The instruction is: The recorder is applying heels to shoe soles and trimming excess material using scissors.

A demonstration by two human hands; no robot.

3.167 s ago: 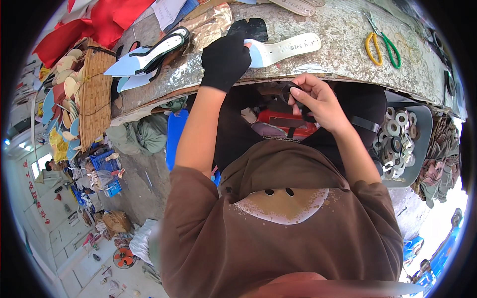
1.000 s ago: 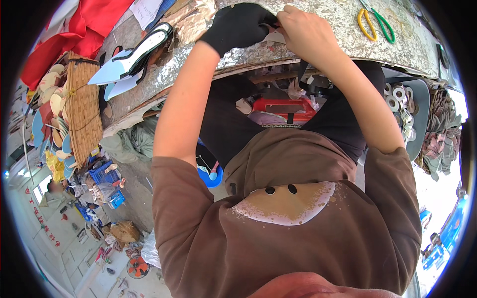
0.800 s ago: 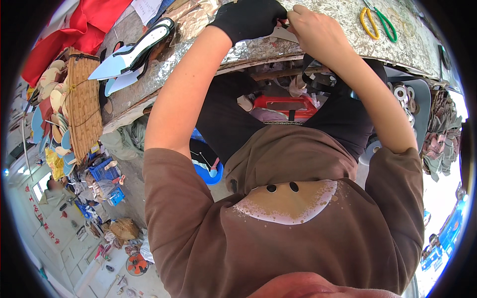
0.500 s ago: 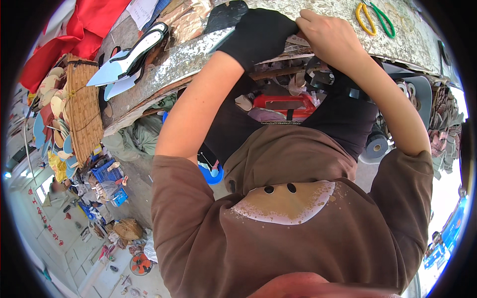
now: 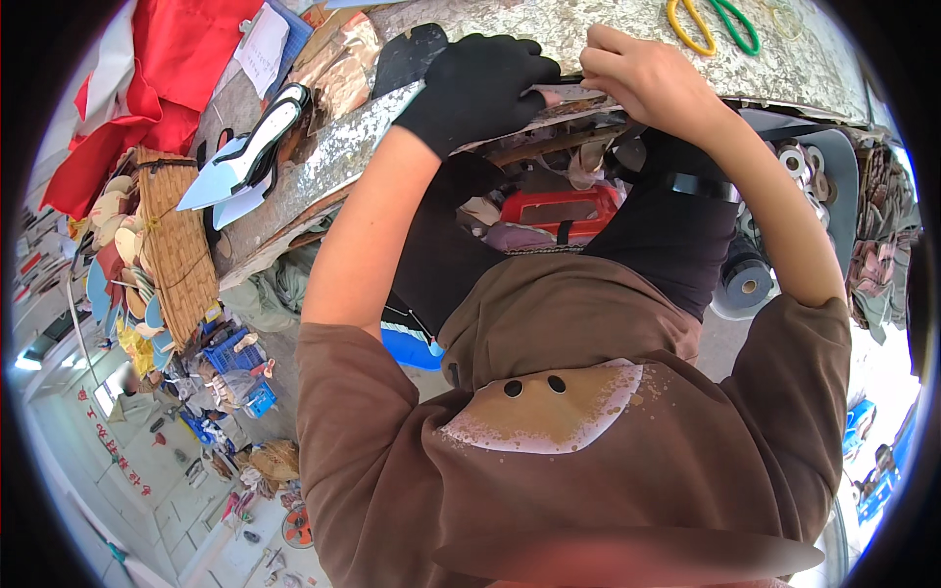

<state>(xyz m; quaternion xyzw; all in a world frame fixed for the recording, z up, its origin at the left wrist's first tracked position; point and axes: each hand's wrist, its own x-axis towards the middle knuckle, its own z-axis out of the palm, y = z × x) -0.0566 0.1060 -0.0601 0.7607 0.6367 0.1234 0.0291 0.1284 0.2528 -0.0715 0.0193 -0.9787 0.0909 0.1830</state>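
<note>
Insole (image 5: 575,93) is sitting at the counter's (image 5: 804,73) near edge, gloved left hand (image 5: 482,86) gripping it, right hand (image 5: 649,80) resting curled by its right end, grip unclear, apparently working the rim, next needing steady support.

Near the far edge of view, scissors (image 5: 708,49) with one yellow and one green handle lie on the table (image 5: 804,78), their blades out of view. At the table's left end are a crumpled brown sheet (image 5: 338,64), a clipboard with white paper (image 5: 261,51) and a red cloth (image 5: 191,59). Below the cloth stands a woven basket (image 5: 178,250) beside many flat cut pieces (image 5: 127,240). A red case (image 5: 561,209) sits under the table. To the right, a grey tub (image 5: 841,196) holds rolls (image 5: 799,162). On the left, farther back, are a blue crate (image 5: 227,353) and an orange-bladed fan (image 5: 297,529).
</note>
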